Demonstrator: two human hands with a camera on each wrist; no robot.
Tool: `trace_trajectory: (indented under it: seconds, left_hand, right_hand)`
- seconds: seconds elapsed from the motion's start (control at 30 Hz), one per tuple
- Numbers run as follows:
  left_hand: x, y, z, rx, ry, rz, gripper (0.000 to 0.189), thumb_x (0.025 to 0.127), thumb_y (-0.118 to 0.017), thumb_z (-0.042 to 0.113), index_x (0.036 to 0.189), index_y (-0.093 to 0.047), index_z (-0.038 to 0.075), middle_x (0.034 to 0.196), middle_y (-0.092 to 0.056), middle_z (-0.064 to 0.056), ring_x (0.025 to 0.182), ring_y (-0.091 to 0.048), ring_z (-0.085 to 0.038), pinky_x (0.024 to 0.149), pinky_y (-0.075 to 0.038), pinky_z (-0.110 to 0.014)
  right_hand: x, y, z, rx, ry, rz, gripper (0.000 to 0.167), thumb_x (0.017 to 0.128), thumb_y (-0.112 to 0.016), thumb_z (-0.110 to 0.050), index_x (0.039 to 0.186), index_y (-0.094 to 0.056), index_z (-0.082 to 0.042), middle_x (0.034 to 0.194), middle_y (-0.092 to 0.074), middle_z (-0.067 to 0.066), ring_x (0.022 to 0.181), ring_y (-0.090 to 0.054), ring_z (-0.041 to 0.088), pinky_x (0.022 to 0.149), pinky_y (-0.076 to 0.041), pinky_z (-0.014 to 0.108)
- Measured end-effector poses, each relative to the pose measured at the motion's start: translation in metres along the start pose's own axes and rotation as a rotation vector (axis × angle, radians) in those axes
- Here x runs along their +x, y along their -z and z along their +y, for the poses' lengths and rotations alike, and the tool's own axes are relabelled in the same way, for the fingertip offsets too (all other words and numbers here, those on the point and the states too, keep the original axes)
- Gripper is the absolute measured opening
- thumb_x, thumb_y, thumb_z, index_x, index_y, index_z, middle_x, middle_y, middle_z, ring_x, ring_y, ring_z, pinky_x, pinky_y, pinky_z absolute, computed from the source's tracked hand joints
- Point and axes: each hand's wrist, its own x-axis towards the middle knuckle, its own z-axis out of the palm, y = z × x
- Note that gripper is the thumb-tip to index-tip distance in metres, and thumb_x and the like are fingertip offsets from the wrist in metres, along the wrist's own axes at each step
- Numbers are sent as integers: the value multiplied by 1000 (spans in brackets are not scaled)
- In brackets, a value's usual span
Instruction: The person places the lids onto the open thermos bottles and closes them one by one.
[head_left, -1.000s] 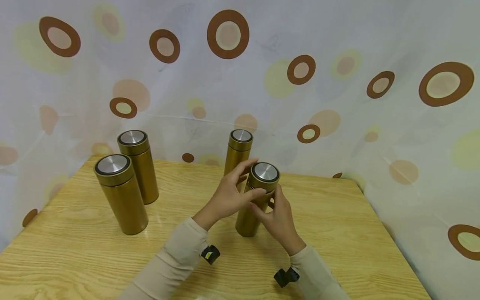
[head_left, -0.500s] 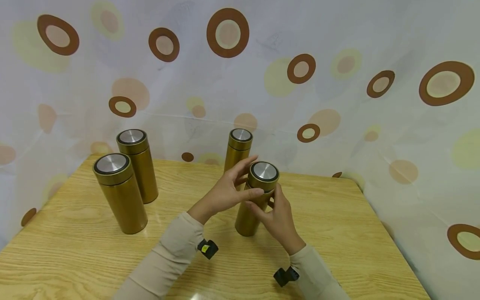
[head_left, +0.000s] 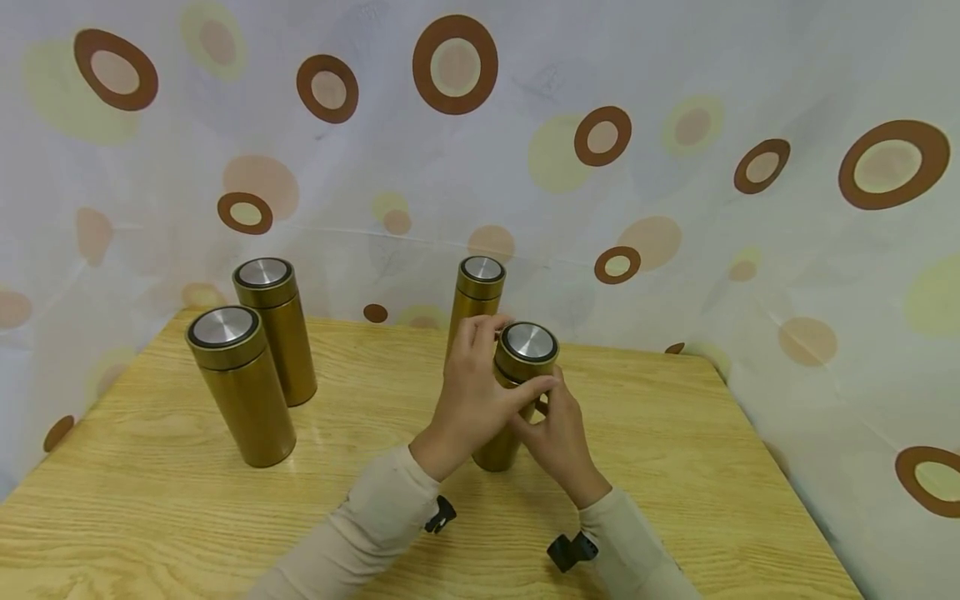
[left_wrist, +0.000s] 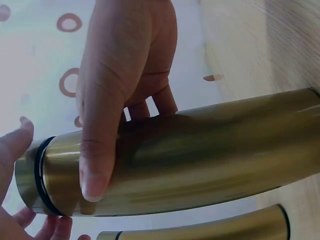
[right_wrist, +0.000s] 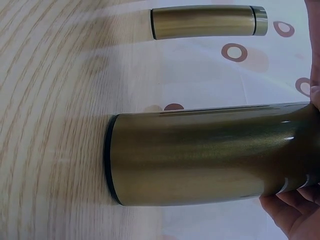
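A gold thermos [head_left: 497, 450] stands upright on the wooden table, between both hands. My left hand [head_left: 468, 400] wraps its lid [head_left: 525, 367], thumb across the front and fingers behind. Lower down, my right hand [head_left: 558, 433] grips the body just under the lid. In the left wrist view the right thumb [left_wrist: 97, 170] lies along the gold body [left_wrist: 225, 150], while left fingers [left_wrist: 15, 145] curl round the lid at the left edge. The right wrist view shows the thermos base [right_wrist: 145, 160] at the table and right fingers [right_wrist: 290, 207] under the body.
Another gold thermos [head_left: 474, 310] stands just behind the left hand. Two more, a front one [head_left: 255, 408] and a back one [head_left: 291, 342], stand close together at the left. A patterned cloth [head_left: 525, 225] hangs behind the wooden table [head_left: 660, 450].
My left hand first slid slightly left with its thumb, then turned and moved round to the right, its thumb now reaching across to the right fingers. The right hand and thermos stay in place.
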Motion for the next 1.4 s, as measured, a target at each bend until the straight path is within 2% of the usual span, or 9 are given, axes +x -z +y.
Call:
trace_trajectory:
  seconds: [0.2, 0.37, 0.63, 0.77, 0.97, 1.03, 1.13, 1.27, 1.4]
  left_hand:
    - [-1, -1, -7, -74, -8, -6, 63, 73, -84, 29, 120, -52, 3, 117, -51, -10, 107, -52, -20, 93, -47, -38]
    - [3, 6, -20, -203, -30, -118, 58, 77, -81, 22, 126, -55, 5, 122, -56, -8, 115, -54, -19, 99, -45, -43]
    - [10, 16, -35, -403, 13, -317, 58, 88, -70, 12, 140, -46, 6, 136, -54, -9, 126, -51, -20, 105, -42, -34]
    - [11, 17, -36, -466, 40, -364, 59, 90, -66, 9, 144, -41, 6, 139, -51, -10, 128, -49, -21, 106, -40, -33]
    - [11, 19, -35, -471, 67, -397, 61, 93, -63, 12, 148, -36, 9, 145, -45, -8, 131, -46, -20, 108, -38, -38]
    - [8, 20, -30, -450, 100, -399, 66, 93, -64, 15, 150, -31, 12, 149, -40, -6, 134, -41, -20, 109, -35, -42]
    - [4, 18, -19, -326, 113, -342, 76, 90, -69, 25, 152, -26, 16, 152, -33, -5, 138, -35, -21, 110, -32, -50]
    - [-1, 9, -4, -71, 31, -171, 83, 82, -76, 38, 148, -33, 12, 145, -36, -11, 131, -39, -25, 104, -38, -50]
    - [-5, -2, 3, 115, -53, -26, 75, 77, -79, 42, 134, -46, 7, 131, -43, -14, 118, -47, -25, 93, -47, -42]
  right_hand:
    - [-1, 0, 0, 10, -25, -3, 58, 82, -77, -14, 126, -41, -1, 119, -55, 17, 112, -57, 34, 84, -53, 52]
    - [-3, 1, 1, 38, -34, -7, 73, 83, -77, -16, 140, -34, -3, 130, -52, 17, 116, -55, 35, 85, -52, 55]
    - [-2, 2, 0, 76, -38, -13, 73, 83, -77, -20, 141, -35, -9, 133, -51, 13, 117, -54, 32, 87, -50, 56]
    - [-2, 1, 0, 87, -44, -15, 70, 84, -76, -20, 141, -35, -10, 132, -51, 13, 118, -54, 33, 88, -50, 57]
    - [-2, -1, 2, 89, -35, -9, 70, 84, -76, -19, 141, -35, -11, 133, -51, 13, 118, -54, 34, 87, -49, 58]
    - [-2, -1, 1, 75, -38, -9, 73, 84, -76, -19, 142, -34, -9, 133, -51, 14, 118, -54, 34, 87, -50, 57]
    - [-2, -1, 0, 48, -38, -6, 71, 83, -77, -17, 140, -35, -5, 130, -52, 16, 118, -54, 36, 85, -52, 55]
    - [-1, -1, -1, 21, -25, 0, 61, 83, -75, -10, 132, -40, -1, 121, -56, 18, 111, -58, 36, 83, -53, 53]
    - [0, -2, 0, 33, -6, 6, 51, 82, -73, -2, 125, -45, 0, 112, -58, 17, 100, -61, 32, 81, -55, 49]
